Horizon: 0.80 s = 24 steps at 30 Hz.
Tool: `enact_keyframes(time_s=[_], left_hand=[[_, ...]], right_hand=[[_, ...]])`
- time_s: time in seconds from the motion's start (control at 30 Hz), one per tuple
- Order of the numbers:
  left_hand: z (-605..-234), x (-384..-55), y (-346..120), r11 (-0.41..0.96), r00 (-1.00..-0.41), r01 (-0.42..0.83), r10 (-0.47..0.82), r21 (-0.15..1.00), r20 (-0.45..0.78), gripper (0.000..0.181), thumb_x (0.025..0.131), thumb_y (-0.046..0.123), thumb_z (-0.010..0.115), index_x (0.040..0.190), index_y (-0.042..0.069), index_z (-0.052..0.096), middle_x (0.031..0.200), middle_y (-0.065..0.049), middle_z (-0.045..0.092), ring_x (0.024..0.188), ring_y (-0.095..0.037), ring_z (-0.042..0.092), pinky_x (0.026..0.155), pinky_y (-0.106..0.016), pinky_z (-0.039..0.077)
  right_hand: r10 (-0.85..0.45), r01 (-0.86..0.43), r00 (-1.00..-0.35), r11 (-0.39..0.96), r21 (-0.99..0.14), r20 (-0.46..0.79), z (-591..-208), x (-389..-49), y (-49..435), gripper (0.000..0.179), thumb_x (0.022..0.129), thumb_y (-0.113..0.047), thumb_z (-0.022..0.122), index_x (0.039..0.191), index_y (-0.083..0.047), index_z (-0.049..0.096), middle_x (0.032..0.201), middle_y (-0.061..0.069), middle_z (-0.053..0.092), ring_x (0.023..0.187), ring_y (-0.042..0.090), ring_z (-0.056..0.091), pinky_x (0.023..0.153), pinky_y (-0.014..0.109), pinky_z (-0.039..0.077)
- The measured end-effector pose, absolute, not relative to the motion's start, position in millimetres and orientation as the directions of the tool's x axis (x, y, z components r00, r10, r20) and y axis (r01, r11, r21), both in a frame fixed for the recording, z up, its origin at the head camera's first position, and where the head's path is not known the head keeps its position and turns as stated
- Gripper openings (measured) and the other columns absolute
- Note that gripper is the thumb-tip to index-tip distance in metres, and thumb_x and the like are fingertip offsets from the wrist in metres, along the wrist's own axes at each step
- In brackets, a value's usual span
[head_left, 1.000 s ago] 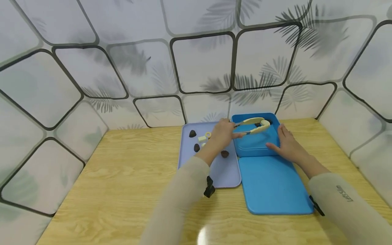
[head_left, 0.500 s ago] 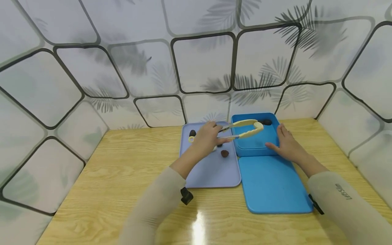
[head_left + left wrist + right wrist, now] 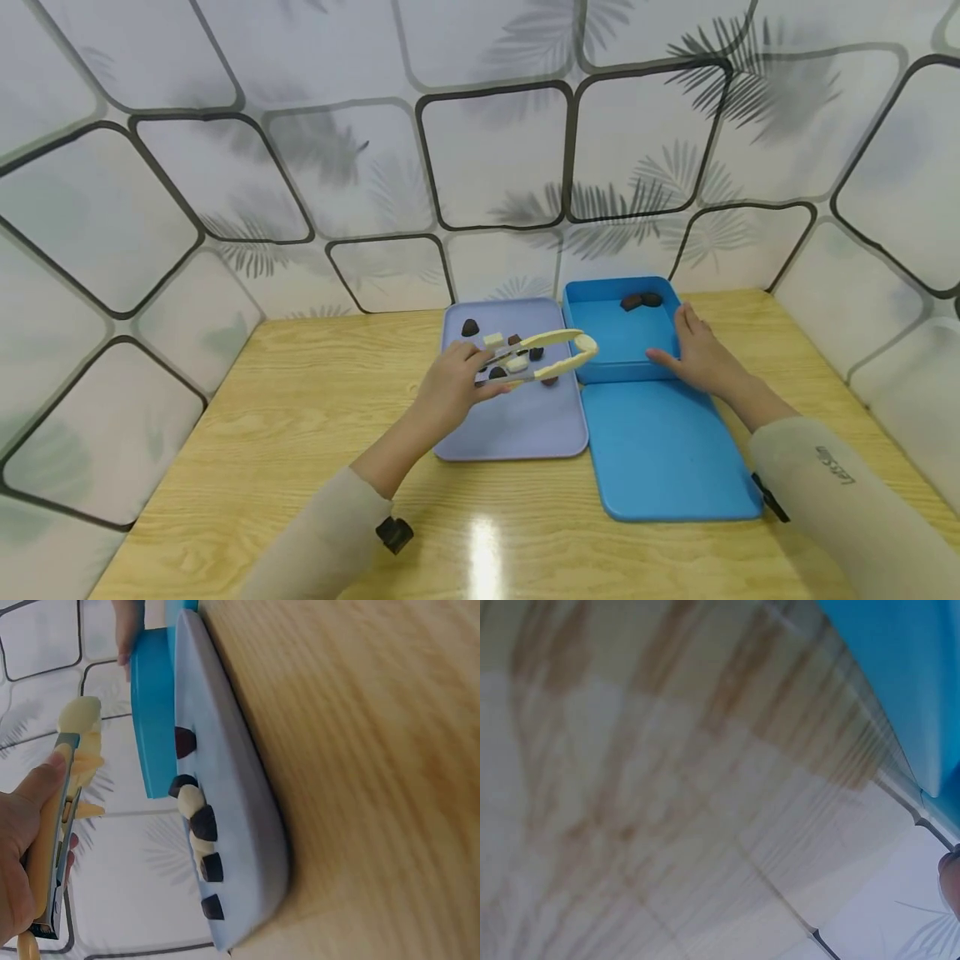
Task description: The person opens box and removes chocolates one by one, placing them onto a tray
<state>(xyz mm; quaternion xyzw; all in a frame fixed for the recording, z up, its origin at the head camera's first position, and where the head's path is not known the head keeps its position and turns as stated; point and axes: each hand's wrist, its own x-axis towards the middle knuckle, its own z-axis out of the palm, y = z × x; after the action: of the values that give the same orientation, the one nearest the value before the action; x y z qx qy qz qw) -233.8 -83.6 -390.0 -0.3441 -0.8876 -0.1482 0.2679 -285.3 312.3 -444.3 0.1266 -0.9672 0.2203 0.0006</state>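
Observation:
My left hand [image 3: 448, 385] holds a pair of metal tongs [image 3: 557, 367] with cream-coloured tips, gripping them by the handles. The tips point right, above the lilac tray [image 3: 517, 435], and I see nothing between them. On that tray lie several dark chocolate-like pieces [image 3: 470, 327] and pale pieces [image 3: 493, 340], partly hidden by the tongs. A blue box [image 3: 611, 372] stands right of the tray with dark brown pieces [image 3: 642, 301] at its back. My right hand [image 3: 703, 354] rests against the box's right side, fingers straight, thumb at the front corner.
A flat blue lid [image 3: 671, 458] lies in front of the box, beside the tray. Wooden tabletop [image 3: 300, 433] extends to the left and front. Patterned fabric walls [image 3: 495, 158] enclose the back and sides.
My left hand has drawn the tongs leftward from over the blue box to above the tray. Dark pieces in the box are now uncovered. The right hand stays at the box.

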Motion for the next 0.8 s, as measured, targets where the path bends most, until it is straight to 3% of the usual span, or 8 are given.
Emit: enact_keyframes(time_s=[0.37,0.6,0.8], left_hand=[[-415,-211,-133,0.719,-0.601,0.692,0.523,0.066,0.604,0.052,0.059,0.032,0.086,0.096,-0.001,0.069,0.083,-0.007,0.06,0.072,-0.02,0.053,0.063,-0.029,0.048],[-426,-204,-154,0.755,-0.64,0.654,0.511,0.056,0.573,0.051,0.06,0.033,0.086,0.095,0.0,0.069,0.08,-0.005,0.058,0.07,-0.018,0.052,0.061,-0.028,0.047],[-429,-208,-156,0.76,-0.627,0.65,0.548,-0.015,0.554,0.052,0.06,0.036,0.085,0.094,0.0,0.069,0.08,-0.005,0.059,0.071,-0.019,0.053,0.063,-0.028,0.048]], right_hand=[[-0.253,-0.259,-0.965,0.871,-0.418,0.072,-444,-286,315,0.1,0.094,-0.054,0.048,0.144,0.013,-0.007,0.15,0.035,-0.009,0.134,0.059,0.001,0.11,0.063,0.007],[-0.249,-0.255,-0.966,0.877,-0.407,0.069,-446,-289,317,0.101,0.093,-0.054,0.048,0.144,0.012,-0.008,0.151,0.035,-0.009,0.134,0.058,0.002,0.109,0.064,0.009],[-0.243,-0.244,-0.968,0.875,-0.418,0.056,-449,-290,317,0.101,0.093,-0.054,0.048,0.144,0.011,-0.01,0.151,0.034,-0.01,0.135,0.058,0.0,0.109,0.064,0.008]])
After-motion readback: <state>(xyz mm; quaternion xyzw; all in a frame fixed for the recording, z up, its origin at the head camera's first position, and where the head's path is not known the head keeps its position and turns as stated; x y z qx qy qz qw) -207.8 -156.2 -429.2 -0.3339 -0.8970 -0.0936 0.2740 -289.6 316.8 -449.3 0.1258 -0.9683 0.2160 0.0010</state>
